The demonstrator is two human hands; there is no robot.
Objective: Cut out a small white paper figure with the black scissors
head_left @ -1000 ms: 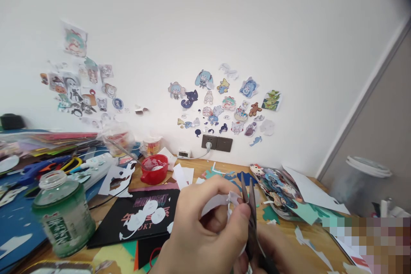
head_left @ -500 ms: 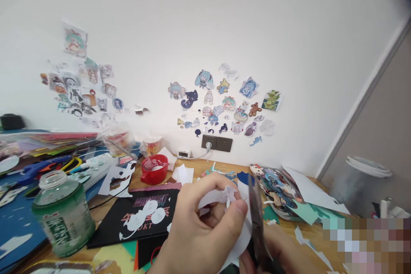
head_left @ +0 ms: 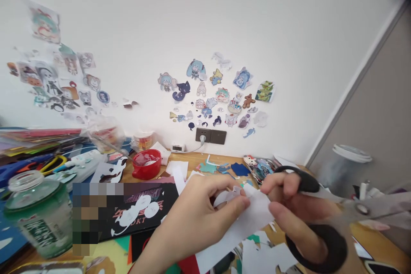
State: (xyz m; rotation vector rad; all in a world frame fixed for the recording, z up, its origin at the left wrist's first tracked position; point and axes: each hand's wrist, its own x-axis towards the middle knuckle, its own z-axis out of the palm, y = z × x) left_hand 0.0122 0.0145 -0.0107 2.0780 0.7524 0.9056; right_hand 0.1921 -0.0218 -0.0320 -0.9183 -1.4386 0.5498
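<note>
My left hand [head_left: 205,214] pinches a sheet of white paper [head_left: 253,212] between thumb and fingers, with a curled strip of it inside the grip. To its right, my right hand [head_left: 298,222] carries black-handled scissors [head_left: 362,209], its thumb and fingers through the loops. The blades point right, away from the paper, and look blurred. The right fingertips are beside the paper's right edge; whether they touch it I cannot tell. Below both hands lie white paper scraps [head_left: 263,257].
A green-tinted jar [head_left: 40,218] stands at the left near a black folder [head_left: 138,205] with white cut-outs on it. A red bowl [head_left: 147,164] sits behind. Colourful stickers cover the wall. A lidded bin [head_left: 346,171] is at the right.
The scissors have swung from upright against the paper to pointing right, away from it. My right hand has come up beside the paper. The view has shifted to the right.
</note>
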